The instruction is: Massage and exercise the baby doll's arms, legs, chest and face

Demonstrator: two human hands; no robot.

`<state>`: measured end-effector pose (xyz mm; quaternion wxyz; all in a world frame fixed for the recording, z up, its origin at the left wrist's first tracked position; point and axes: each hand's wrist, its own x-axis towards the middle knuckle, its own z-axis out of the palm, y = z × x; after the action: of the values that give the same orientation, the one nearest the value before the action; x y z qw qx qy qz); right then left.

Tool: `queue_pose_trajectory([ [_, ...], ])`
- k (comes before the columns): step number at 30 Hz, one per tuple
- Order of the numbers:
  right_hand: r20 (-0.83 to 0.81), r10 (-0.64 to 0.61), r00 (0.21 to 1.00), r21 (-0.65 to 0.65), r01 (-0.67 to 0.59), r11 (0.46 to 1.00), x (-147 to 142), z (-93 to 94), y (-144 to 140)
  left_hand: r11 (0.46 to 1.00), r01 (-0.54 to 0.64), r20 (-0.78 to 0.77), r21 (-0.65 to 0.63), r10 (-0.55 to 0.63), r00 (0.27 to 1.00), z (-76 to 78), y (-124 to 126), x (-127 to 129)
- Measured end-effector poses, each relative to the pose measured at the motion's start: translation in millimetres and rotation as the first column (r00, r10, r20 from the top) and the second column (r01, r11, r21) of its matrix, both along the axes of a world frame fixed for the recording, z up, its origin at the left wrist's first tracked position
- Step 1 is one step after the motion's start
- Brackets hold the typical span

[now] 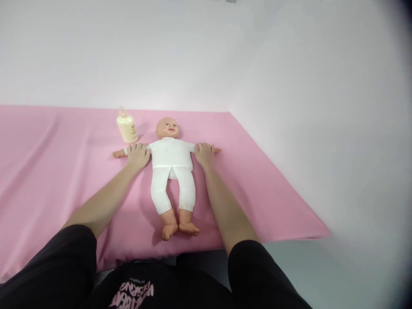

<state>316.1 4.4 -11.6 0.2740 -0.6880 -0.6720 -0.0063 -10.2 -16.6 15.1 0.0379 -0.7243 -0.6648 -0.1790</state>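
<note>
A baby doll [172, 154] in white clothing lies on its back on a pink cover, arms stretched out sideways and bare feet toward me. My left hand [139, 155] rests over the doll's arm on the left side, fingers curled over the white sleeve. On the opposite side, my right hand [204, 154] grips the other arm the same way. Both of the doll's small hands stick out past mine. My thumbs and the undersides of my fingers are hidden. Just beyond my left hand stands a pump bottle [128, 128] of pale yellow liquid.
The pink cover [48, 171] is spread over a table, with soft creases at the left. A white wall [144, 56] runs behind it and along the right. The table's front edge is close to my body.
</note>
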Motion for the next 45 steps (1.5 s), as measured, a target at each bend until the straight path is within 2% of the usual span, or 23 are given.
queue_pose_trajectory([
  [7, -0.013, -0.039, 0.999, 0.023, 0.040, 0.999, 7.2, -5.2, 2.6, 1.000, 0.022, 0.052, 0.008, -0.022, 0.998, -6.2, 2.9, 0.5],
  [13, -0.019, -0.060, 0.998, 0.022, 0.060, 0.998, 9.5, -6.3, 2.3, 0.999, -0.026, 0.047, 0.028, 0.025, 0.999, -4.2, 1.9, -0.5],
  [18, -0.151, -0.190, 0.970, 0.006, 0.193, 0.981, 21.7, -8.1, 3.0, 0.995, -0.085, 0.058, 0.057, 0.082, 0.995, -0.3, 1.0, -6.4],
  [21, -0.221, -0.225, 0.949, -0.012, 0.228, 0.974, 26.6, -7.9, 3.8, 0.994, -0.096, 0.078, 0.059, 0.092, 0.993, 0.8, 3.0, -12.8],
  [29, -0.377, -0.362, 0.853, -0.059, 0.368, 0.928, 31.0, -4.6, 2.4, 0.982, -0.184, 0.207, 0.044, 0.172, 0.963, 1.5, 4.7, -25.1],
  [34, -0.388, -0.351, 0.852, -0.030, 0.369, 0.929, 38.7, -7.5, 5.9, 0.966, -0.259, 0.291, 0.019, 0.242, 0.926, 1.6, 4.0, -23.9],
  [38, -0.380, -0.336, 0.862, -0.005, 0.361, 0.932, 41.6, -11.5, 9.7, 0.950, -0.308, 0.348, 0.048, 0.273, 0.897, 0.7, 10.0, -32.5],
  [42, -0.402, -0.353, 0.845, -0.033, 0.372, 0.928, 41.5, -12.7, 11.0, 0.904, -0.427, 0.471, -0.001, 0.377, 0.797, 1.7, 19.5, -47.0],
  [45, -0.437, -0.343, 0.831, -0.029, 0.368, 0.929, 41.9, -12.7, 13.0, 0.890, -0.456, 0.555, -0.005, 0.382, 0.739, 1.5, 27.6, -54.5],
])
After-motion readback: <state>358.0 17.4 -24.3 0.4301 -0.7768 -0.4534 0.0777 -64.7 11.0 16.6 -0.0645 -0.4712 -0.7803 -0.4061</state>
